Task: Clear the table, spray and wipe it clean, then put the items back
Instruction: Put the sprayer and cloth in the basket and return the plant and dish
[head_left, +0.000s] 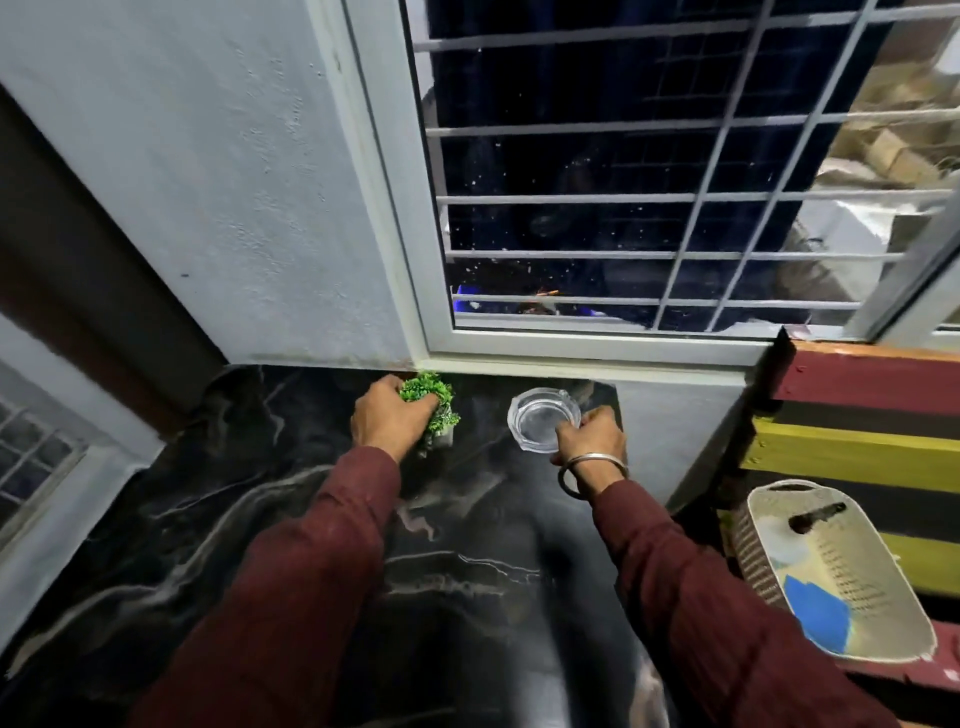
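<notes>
1. Head view: my left hand (387, 418) and right hand (589, 436) both reach to the far edge of the desk (218, 519), just under the window (649, 171) sill.
2. Nearer me, the dark marbled top lies bare between my sleeves.
3. My left fingers (423, 405) are curled round the plant (434, 402), a small leafy green thing tilted in its pale pot near the back wall.
4. My right fingers (584, 415) pinch the near rim of the ashtray (543, 420), clear glass, standing on the desk by its right edge.
5. Off the right edge stands a pale basket (862, 571) holding something blue and white.
</notes>
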